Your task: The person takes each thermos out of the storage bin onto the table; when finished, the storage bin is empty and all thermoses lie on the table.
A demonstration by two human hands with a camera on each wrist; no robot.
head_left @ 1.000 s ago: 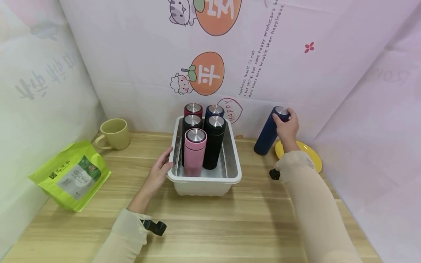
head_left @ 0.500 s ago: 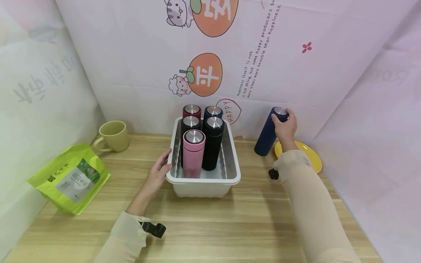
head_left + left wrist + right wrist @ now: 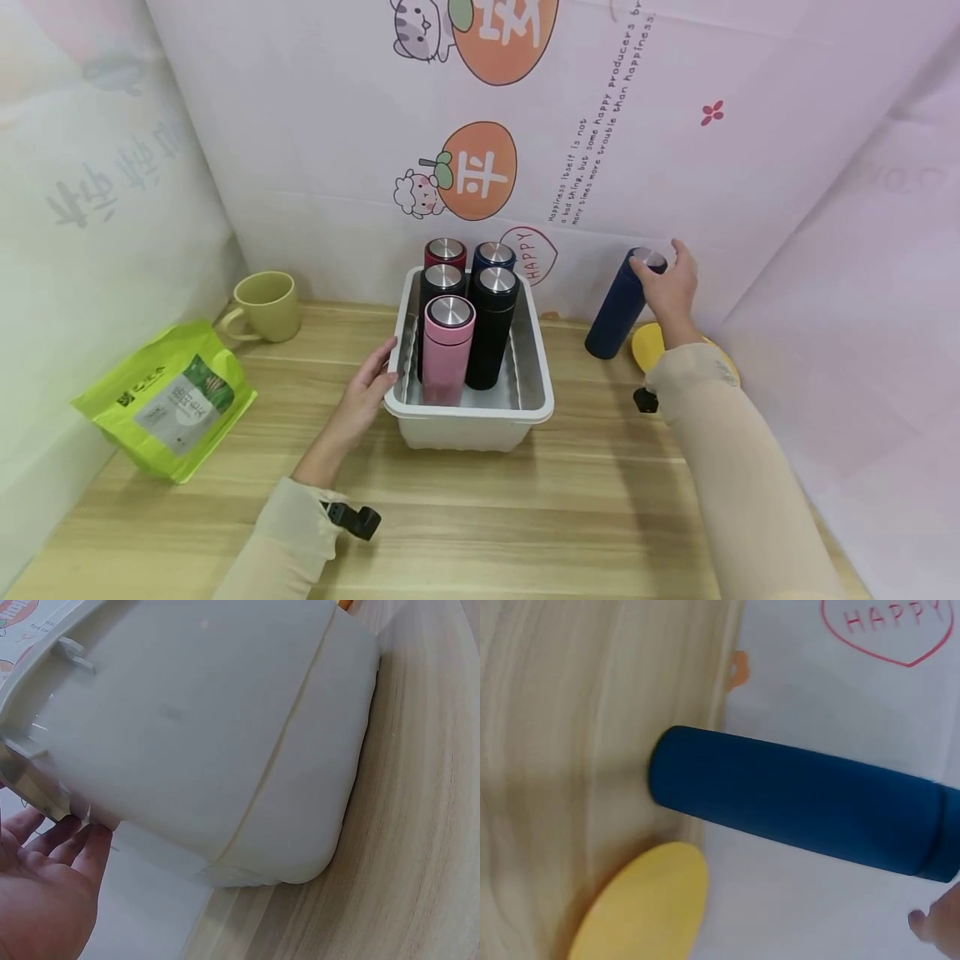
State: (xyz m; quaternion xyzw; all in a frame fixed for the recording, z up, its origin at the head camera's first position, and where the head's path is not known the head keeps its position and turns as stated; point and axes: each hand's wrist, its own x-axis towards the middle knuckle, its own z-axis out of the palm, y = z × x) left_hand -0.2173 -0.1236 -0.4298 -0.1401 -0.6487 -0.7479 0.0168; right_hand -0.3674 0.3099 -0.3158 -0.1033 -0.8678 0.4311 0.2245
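My left hand (image 3: 358, 408) holds the left rim of a white plastic tub (image 3: 465, 429) with a grey inside. In the left wrist view its fingers (image 3: 79, 844) are at the tub's rim. Several vacuum flasks with steel-topped lids stand in the tub: a pink one (image 3: 447, 362) in front, two black ones (image 3: 491, 342) behind it, then a red one (image 3: 431, 260) and a blue one. My right hand (image 3: 672, 292) is spread beside the lid of another dark blue flask (image 3: 618, 308), which stands on the table by the back wall. Its thumb overlaps the lid; the fingers are off it.
A yellow plate (image 3: 647, 346) lies on the table behind the right wrist. On the left are a yellow-green mug (image 3: 272, 310) and a bright green pouch (image 3: 176, 408). Printed white sheeting (image 3: 337, 150) encloses the wooden table (image 3: 480, 517) at the back and sides.
My right hand has loosened from the blue flask and drawn slightly right, its fingers spreading off the lid. The flask stays standing. My left hand keeps its place on the tub.
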